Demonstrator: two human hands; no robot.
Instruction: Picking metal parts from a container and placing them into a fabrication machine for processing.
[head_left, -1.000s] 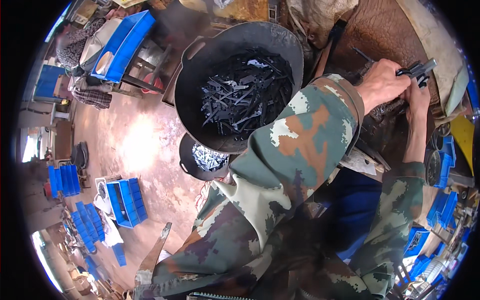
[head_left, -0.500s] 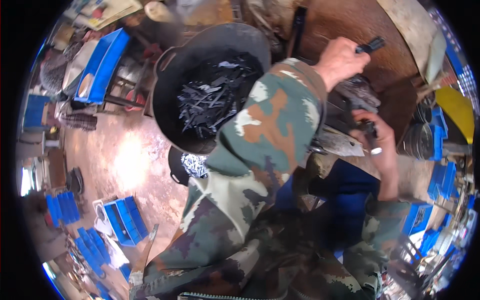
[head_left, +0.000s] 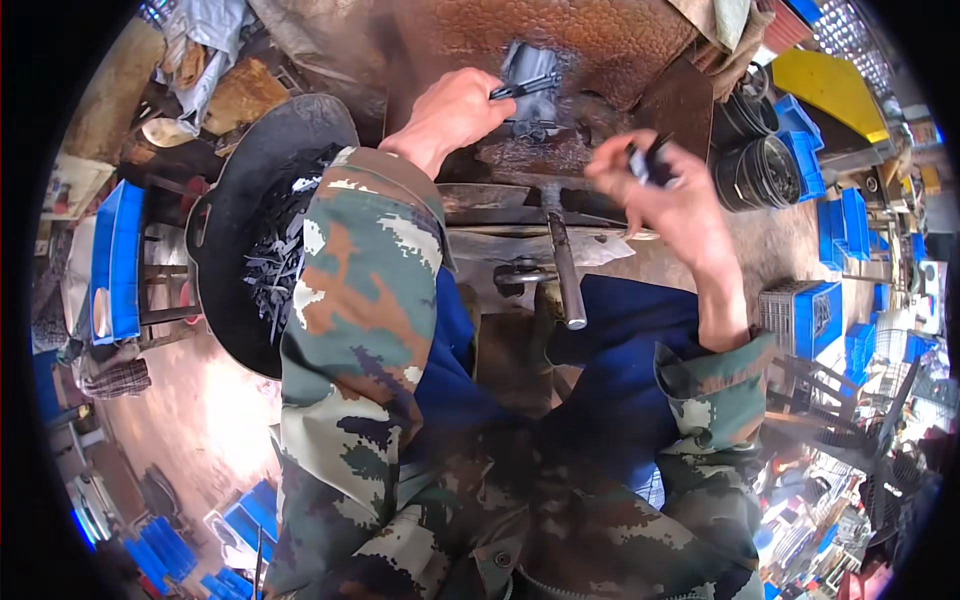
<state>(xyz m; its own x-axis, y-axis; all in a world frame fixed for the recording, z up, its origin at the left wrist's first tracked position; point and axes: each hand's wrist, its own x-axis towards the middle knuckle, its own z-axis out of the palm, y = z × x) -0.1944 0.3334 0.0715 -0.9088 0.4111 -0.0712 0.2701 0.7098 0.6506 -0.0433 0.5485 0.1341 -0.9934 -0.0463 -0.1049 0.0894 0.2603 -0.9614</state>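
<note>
My left hand (head_left: 455, 112) is closed on a slim black piece (head_left: 527, 87), which reaches over a pale grey metal face (head_left: 532, 66) on the brown workbench. My right hand (head_left: 670, 195) is raised to the right of that spot, its fingers curled around a dark piece (head_left: 650, 163) too blurred to name. Below and between the hands, a dark metal bar (head_left: 565, 265) juts toward me from the bench edge. At my left forearm stands a large black pan (head_left: 225, 310) with many thin dark strips (head_left: 275, 250) in it; my sleeve hides its right side.
A blue crate (head_left: 118, 260) stands beyond the pan at the left. On the right are black buckets (head_left: 755, 175), a grey-and-blue crate (head_left: 800, 315) and a yellow panel (head_left: 830, 95). Brown textured sheeting (head_left: 450, 35) backs the work spot. More blue bins (head_left: 165, 550) sit at lower left.
My view has swung right, so the pan now lies farther left. My left hand's black piece is now over the pale metal face; my right hand has lifted away from the bench edge.
</note>
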